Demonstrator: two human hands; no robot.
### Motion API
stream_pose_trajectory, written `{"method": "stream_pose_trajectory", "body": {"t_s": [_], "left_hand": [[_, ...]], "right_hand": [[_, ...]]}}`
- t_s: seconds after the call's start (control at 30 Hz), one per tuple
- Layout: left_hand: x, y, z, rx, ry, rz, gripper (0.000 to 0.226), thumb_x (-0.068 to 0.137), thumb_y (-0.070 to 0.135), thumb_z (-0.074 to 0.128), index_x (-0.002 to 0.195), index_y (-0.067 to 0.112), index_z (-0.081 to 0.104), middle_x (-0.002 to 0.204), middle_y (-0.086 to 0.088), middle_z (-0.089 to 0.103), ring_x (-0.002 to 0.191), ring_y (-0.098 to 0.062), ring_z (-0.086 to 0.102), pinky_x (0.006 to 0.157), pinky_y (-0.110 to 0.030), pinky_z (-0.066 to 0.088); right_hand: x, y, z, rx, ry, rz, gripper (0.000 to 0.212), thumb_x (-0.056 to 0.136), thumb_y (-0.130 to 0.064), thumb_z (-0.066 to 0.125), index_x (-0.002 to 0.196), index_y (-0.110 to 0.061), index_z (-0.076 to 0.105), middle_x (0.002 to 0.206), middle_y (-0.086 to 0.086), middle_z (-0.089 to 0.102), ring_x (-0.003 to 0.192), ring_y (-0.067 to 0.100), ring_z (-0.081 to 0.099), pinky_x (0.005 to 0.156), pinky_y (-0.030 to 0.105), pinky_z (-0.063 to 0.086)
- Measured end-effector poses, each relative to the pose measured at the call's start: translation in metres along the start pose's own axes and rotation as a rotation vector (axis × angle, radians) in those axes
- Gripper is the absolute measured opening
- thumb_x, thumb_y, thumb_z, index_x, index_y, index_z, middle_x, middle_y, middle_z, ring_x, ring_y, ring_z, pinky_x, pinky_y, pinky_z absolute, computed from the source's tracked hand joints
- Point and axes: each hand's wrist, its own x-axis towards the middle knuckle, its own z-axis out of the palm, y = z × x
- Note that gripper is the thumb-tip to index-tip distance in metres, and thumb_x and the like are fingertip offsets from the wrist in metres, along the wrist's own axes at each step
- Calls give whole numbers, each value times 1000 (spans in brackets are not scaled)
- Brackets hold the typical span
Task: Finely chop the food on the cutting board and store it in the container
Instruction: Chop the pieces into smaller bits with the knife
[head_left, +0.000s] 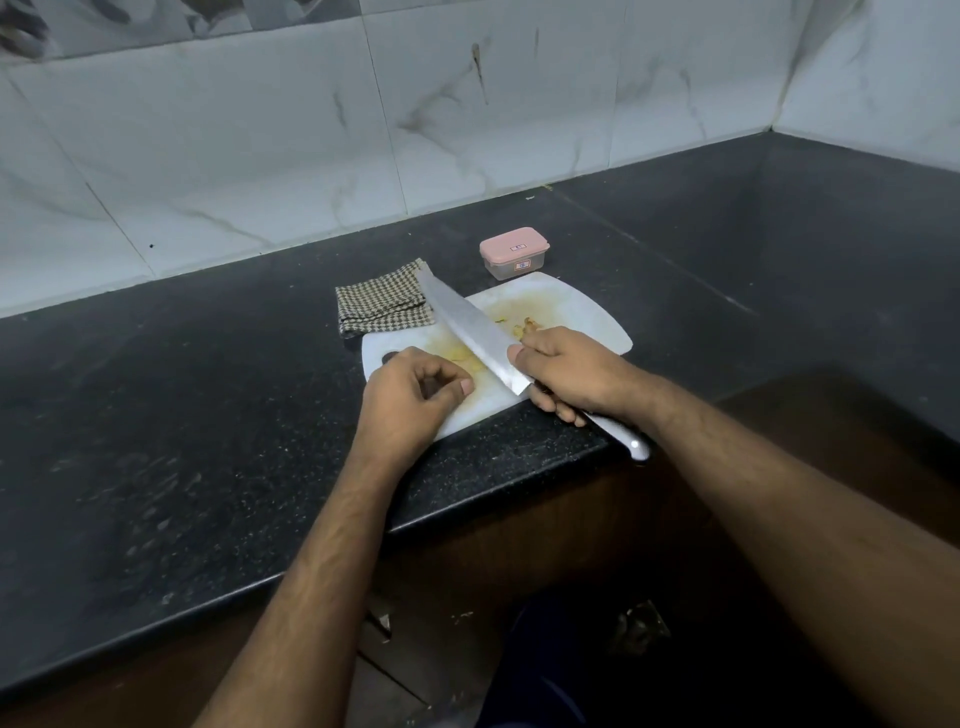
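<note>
A white cutting board (582, 312) with yellow stains lies near the counter's front edge. A few yellowish food bits (530, 325) show just beyond my right hand (571, 371). That hand grips the handle of a large knife (467, 327), whose blade slants up to the left over the board. My left hand (410, 395) rests on the board's left part with its fingers curled; whether it holds any food is hidden. A small clear container (513, 253) with a pink lid, shut, stands just behind the board.
A checked cloth (382, 304) lies folded at the board's back left, under the knife tip. The black stone counter (182, 415) runs left and turns a corner at right. A marble-tiled wall (311, 130) backs it.
</note>
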Motion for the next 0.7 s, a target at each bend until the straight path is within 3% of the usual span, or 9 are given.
{"method": "stream_pose_trajectory", "body": {"t_s": [0.13, 0.3, 0.5, 0.6, 0.67, 0.7], "left_hand": [[4, -3, 3, 50, 18, 62, 5, 94, 25, 74, 89, 27, 72, 88, 13, 64, 79, -7, 54, 71, -28, 42], [5, -6, 5, 124, 95, 141, 8, 99, 24, 66, 91, 25, 67, 85, 16, 66, 85, -14, 59, 72, -36, 49], [16, -5, 4, 67, 222, 81, 7, 92, 18, 75, 97, 23, 73, 80, 15, 64, 68, -3, 53, 64, -21, 41], [32, -4, -1, 62, 231, 69, 18, 93, 14, 73, 111, 18, 76, 89, 10, 70, 69, -4, 59, 68, -19, 49], [42, -4, -2, 90, 218, 65, 14, 94, 13, 73, 106, 18, 77, 98, 7, 71, 66, 0, 61, 67, -13, 49], [44, -5, -2, 91, 207, 66, 11, 95, 13, 73, 102, 19, 77, 100, 6, 72, 61, -2, 63, 65, -17, 54]], "right_hand": [[3, 12, 1, 156, 74, -27, 36, 107, -38, 40, 102, -7, 57, 55, 3, 55, 40, 17, 42, 39, 25, 37], [-1, 16, 0, 200, 121, -54, 40, 108, -38, 42, 102, -3, 59, 55, 2, 55, 38, 16, 44, 40, 25, 38], [0, 16, -2, 209, 114, -50, 34, 107, -37, 43, 94, -9, 58, 55, 3, 56, 37, 16, 44, 40, 25, 39], [-2, 14, -3, 223, 120, -49, 34, 107, -37, 43, 97, -9, 60, 55, 3, 56, 37, 15, 44, 40, 26, 40], [-3, 13, -3, 221, 124, -54, 33, 107, -37, 43, 96, -12, 61, 56, 3, 56, 38, 15, 45, 40, 26, 40], [-4, 13, -3, 220, 124, -56, 32, 107, -37, 43, 95, -13, 61, 56, 3, 56, 38, 15, 45, 40, 26, 40]]}}
